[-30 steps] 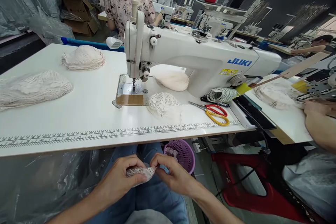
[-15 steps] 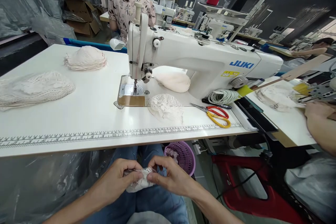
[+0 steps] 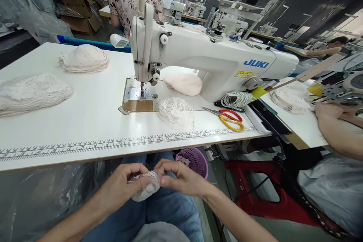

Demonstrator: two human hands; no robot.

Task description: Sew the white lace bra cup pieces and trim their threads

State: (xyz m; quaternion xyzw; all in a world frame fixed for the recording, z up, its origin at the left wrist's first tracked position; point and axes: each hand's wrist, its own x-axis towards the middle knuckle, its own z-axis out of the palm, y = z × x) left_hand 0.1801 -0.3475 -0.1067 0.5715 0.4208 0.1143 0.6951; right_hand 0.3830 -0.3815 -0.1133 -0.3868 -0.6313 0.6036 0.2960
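Note:
Over my lap, a small bunched piece of white lace fabric is between my hands, below the table's front edge. My left hand grips it, thumb on top and fingers behind. At its right edge my right hand is closed in a pinch, the fingertips against the lace border. Part of the lace is hidden by my fingers. On the table above lies another crumpled lace piece, near the needle plate of a white sewing machine.
Red-and-yellow-handled scissors and a coil of pale cord lie at the right. A smooth pale cup sits under the machine arm. Lace stacks lie at left. A purple basket stands below; a co-worker's arm is at right.
The lace piece has turned in my hands, showing more of its scalloped border. My right fingers have shifted along its edge. The whole view has moved slightly.

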